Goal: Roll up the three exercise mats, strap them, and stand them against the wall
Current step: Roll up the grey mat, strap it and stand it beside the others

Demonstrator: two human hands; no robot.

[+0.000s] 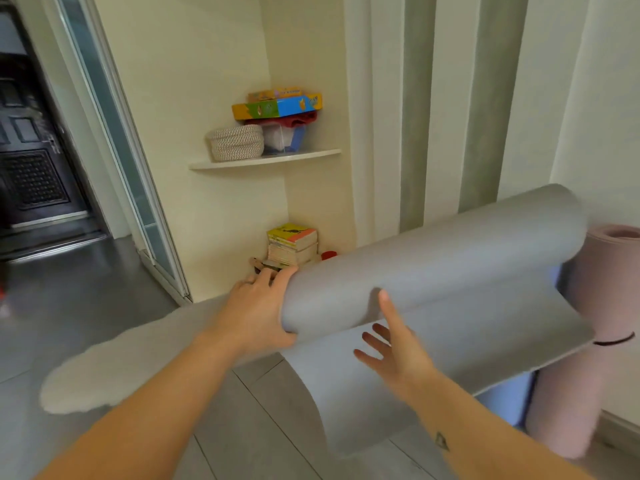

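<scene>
Grey mat [433,265], smooth, matte, loosely rolled cylinder: left hand [254,308] is gripping its left end; right hand [394,348], fingers spread, is touching its hanging flap.

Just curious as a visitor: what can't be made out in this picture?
Head view:
- Blue object, mostly hidden behind the half-rolled grey foam mat: cannot tell what it is.
- Pink rolled mat: cut off by the right edge; its thin black strap shows only in part.
- Colourful boxes on the shelf: print too small.
</scene>
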